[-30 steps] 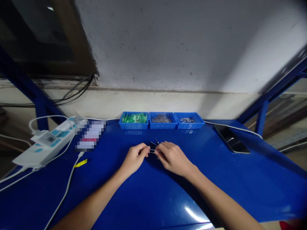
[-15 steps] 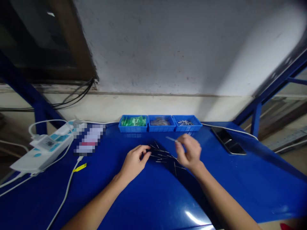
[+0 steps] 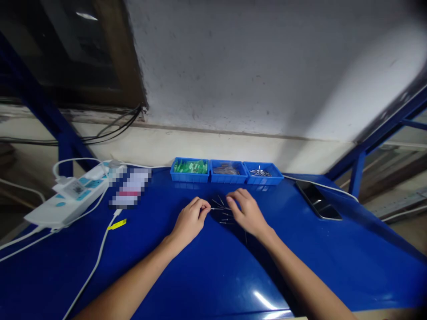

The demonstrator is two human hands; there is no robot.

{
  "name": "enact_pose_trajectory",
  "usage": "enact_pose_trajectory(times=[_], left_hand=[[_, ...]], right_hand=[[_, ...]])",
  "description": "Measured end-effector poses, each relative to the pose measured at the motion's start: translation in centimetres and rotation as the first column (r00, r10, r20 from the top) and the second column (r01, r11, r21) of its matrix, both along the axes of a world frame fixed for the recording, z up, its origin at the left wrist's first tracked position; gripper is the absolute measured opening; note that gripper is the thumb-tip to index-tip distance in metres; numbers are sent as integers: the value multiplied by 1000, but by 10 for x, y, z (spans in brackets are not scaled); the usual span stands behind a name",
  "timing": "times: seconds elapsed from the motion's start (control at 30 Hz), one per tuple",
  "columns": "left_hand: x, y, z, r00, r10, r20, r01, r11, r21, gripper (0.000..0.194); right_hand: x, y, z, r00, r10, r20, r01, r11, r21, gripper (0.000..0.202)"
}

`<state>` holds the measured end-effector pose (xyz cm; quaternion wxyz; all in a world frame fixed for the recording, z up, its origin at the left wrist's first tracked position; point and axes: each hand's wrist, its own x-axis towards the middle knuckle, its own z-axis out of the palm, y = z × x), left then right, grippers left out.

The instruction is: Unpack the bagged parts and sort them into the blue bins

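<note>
My left hand point(image 3: 191, 218) is closed in a pinch, with a thin, pale metal pin point(image 3: 217, 209) sticking out of its fingertips to the right. Facing it, my right hand point(image 3: 248, 212) hovers over the loose pins, its fingers bent and its thumb apart from them. Nothing shows between those fingers. Several more thin pins point(image 3: 227, 218) lie scattered on the blue tabletop point(image 3: 200, 275) between and below the hands, some of them in shadow or behind the right hand.
Three blue trays stand in a row by the wall: one with green pieces point(image 3: 191, 167), one with brownish pieces point(image 3: 227, 169), one with metal pins point(image 3: 260, 172). A dark phone point(image 3: 318, 201) lies right. A white power strip point(image 3: 71, 195) and cables point(image 3: 96, 262) lie left.
My right hand has come down and left toward the pins, and the clear strip it held no longer shows. My left fingertips have closed on a pin. The view has shifted slightly.
</note>
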<state>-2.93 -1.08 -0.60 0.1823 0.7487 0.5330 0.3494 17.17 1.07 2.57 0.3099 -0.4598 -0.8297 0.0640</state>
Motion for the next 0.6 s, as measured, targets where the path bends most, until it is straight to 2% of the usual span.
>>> enact_pose_trajectory(times=[0.07,0.2,0.43,0.6], left_hand=[[0,0,1,998,-6,65,4,999,40,11],[4,-4,5,992,-43,118,38,998,45,10],[7,-5,10,963,-79,258,128,976,-178,30],[6,-3,12,953,-75,295,135,972,-190,30]], right_hand=[[-13,-8,1,989,106,104,-101,993,-53,29],[-17,-10,-1,965,190,178,-172,979,-113,31],[-9,-10,0,980,181,80,-171,978,-118,12],[-11,-13,2,975,206,84,-196,974,-110,8]])
